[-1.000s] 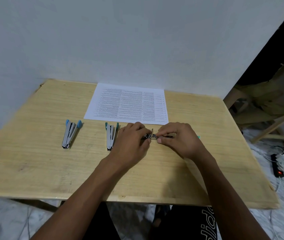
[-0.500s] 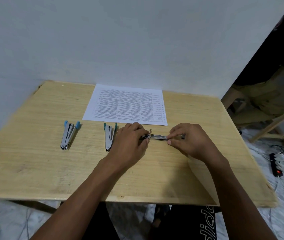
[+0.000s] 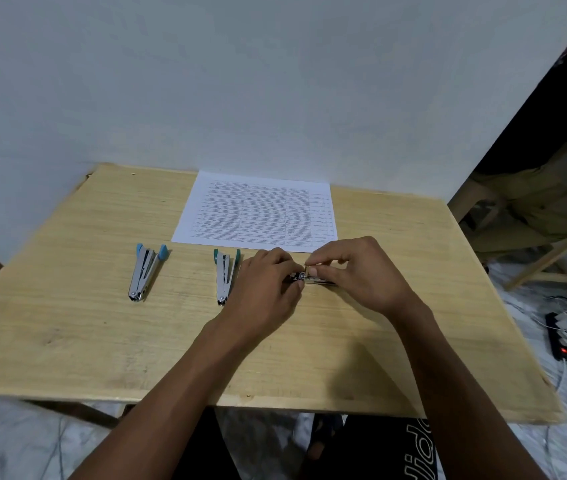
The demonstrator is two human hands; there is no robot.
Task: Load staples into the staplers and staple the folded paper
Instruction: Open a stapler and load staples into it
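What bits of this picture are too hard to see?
Head view only:
- The held stapler: mostly covered by the left hand and right hand; staples inside not visible.
- The printed sheet: words too small to read.
- The clothing lettering: cut off by the bottom edge.

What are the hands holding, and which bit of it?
A small silver metal stapler. The left hand grips its left end; the right hand pinches its top near the middle between thumb and fingertip.
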